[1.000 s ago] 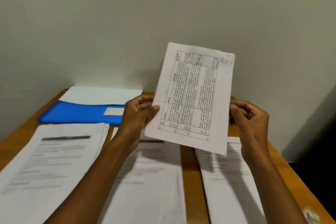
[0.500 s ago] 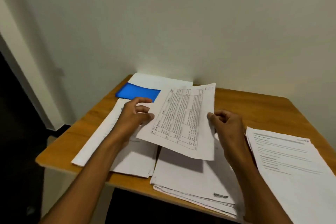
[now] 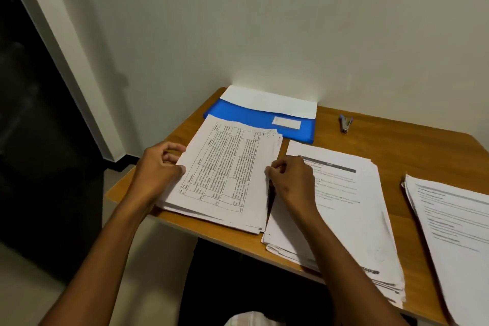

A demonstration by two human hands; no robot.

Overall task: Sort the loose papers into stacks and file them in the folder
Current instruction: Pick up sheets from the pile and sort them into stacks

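On the wooden desk (image 3: 370, 140), we are sorting: our left hand (image 3: 156, 169) and right hand (image 3: 291, 180) pinch the table sheet (image 3: 225, 172) onto the left stack (image 3: 211, 216); next, we should release it squarely.

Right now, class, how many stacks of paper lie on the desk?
3: left stack between both hands, in front of the folder; middle stack beside it; right stack, cut off by the frame edge, so more may lie beyond.

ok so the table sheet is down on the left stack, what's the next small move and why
Probably let go and square it up: the table sheet lies on the left stack, but both the left hand and right hand hold its side edges, and the stack's edges look uneven.
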